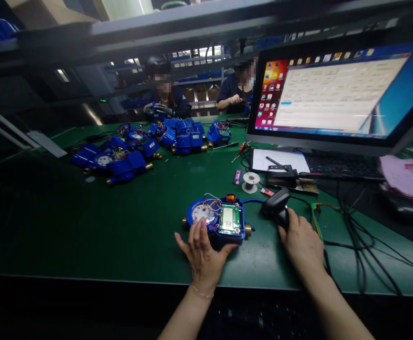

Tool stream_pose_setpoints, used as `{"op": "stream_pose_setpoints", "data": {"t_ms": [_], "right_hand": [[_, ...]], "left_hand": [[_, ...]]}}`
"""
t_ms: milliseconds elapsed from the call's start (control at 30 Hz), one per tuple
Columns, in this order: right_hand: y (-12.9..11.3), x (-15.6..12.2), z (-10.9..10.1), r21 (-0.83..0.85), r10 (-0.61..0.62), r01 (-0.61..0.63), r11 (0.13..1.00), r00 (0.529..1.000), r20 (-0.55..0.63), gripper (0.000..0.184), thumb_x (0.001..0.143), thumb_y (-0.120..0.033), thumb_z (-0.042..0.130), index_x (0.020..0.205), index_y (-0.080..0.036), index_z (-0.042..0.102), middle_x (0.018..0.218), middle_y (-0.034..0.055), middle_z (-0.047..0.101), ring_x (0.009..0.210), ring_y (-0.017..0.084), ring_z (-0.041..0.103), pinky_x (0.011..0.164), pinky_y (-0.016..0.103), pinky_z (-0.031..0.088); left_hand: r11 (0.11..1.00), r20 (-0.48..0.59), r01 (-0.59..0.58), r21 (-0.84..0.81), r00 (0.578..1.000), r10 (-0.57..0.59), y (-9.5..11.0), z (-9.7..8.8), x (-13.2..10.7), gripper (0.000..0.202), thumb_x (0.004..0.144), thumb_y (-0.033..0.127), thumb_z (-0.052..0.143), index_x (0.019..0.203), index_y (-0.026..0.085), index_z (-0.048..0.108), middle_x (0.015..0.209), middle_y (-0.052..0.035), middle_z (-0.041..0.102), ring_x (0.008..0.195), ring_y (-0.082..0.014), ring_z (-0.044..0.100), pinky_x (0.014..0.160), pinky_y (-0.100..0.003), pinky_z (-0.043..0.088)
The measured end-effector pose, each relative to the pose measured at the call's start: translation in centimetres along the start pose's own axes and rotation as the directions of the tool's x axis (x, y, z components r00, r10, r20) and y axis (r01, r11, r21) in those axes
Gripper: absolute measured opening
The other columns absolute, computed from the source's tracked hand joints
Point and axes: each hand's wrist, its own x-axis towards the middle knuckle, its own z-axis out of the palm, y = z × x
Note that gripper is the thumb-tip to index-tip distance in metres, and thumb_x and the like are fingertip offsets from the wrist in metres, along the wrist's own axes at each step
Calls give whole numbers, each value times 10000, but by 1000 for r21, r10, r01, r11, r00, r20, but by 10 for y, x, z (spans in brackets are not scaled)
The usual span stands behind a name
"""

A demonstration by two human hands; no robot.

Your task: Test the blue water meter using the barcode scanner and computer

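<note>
Blue meter | green bench – monitor right | dim workshop

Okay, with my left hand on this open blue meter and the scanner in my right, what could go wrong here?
1. The blue meter lies open, with thin loose wires over its circuit board; your left hand could snag them.
2. Your right hand holds the scanner among tangled cables; its cord might catch.
3. The small spool nearby could get knocked.
</note>
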Motion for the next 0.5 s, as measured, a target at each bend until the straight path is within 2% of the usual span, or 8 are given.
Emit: {"op": "stream_pose_setpoints", "data": {"t_ms": [100,167,200,267,333,367,400,500], "right_hand": [[2,3,-3,73,-41,48,996,994,-97,404,844,-290,469,1188,-79,440,989,151,524,875,282,513,701,370,435],[-2,3,-8,241,-106,145,960,980,-168,381,843,-291,466,1167,-91,466,1078,154,509,975,282,483,799,401,427],[-6,2,-11,365,-142,196,910,975,-170,367,850,-296,452,1159,-99,475,1095,145,512,1001,266,480,839,401,423],[-19,-4,-16,619,-248,251,744,964,-93,349,873,-313,411,1153,-117,483,1088,121,542,1005,220,506,878,365,434],[-36,-15,-18,752,-358,258,607,933,-32,342,891,-297,356,1155,-125,487,1097,113,565,1008,195,526,892,345,448],[-44,-21,-17,758,-388,279,590,921,-37,348,890,-266,331,1162,-116,489,1113,121,566,1023,201,525,901,357,449],[-52,-27,-14,728,-394,314,609,917,-65,362,879,-223,315,1170,-96,489,1134,137,559,1047,219,515,912,384,444],[-72,-42,-5,550,-359,396,735,916,-181,431,806,-87,298,1192,-8,472,1173,193,531,1091,277,483,913,443,439]], "left_hand": [[1000,-9,-21,-11,1000,21,-5,3,2,1020,656,637,567,1358,62,102,1163,-221,464,1122,-320,412,1025,-616,126],[998,-13,-40,-47,999,40,-8,3,4,1000,661,621,574,1355,65,118,1156,-221,449,1121,-324,408,1007,-610,196],[997,-17,-53,-63,999,52,-9,3,4,990,666,608,581,1355,66,121,1155,-221,439,1126,-325,401,997,-604,228],[994,-27,-74,-83,997,72,-10,3,4,974,676,581,591,1358,71,118,1155,-220,421,1141,-330,382,981,-596,270],[992,-41,-85,-93,996,81,-10,3,4,974,677,578,590,1362,79,110,1150,-215,415,1148,-335,370,972,-596,289],[992,-45,-86,-98,996,82,-10,2,4,974,677,576,590,1365,84,106,1148,-213,415,1147,-336,369,968,-595,298],[991,-45,-86,-104,996,81,-11,2,4,967,678,569,591,1366,89,108,1147,-210,416,1144,-334,372,963,-589,311],[985,-58,-105,-134,994,98,-15,2,5,947,684,527,609,1368,102,110,1135,-200,437,1120,-320,400,931,-551,373]]}}
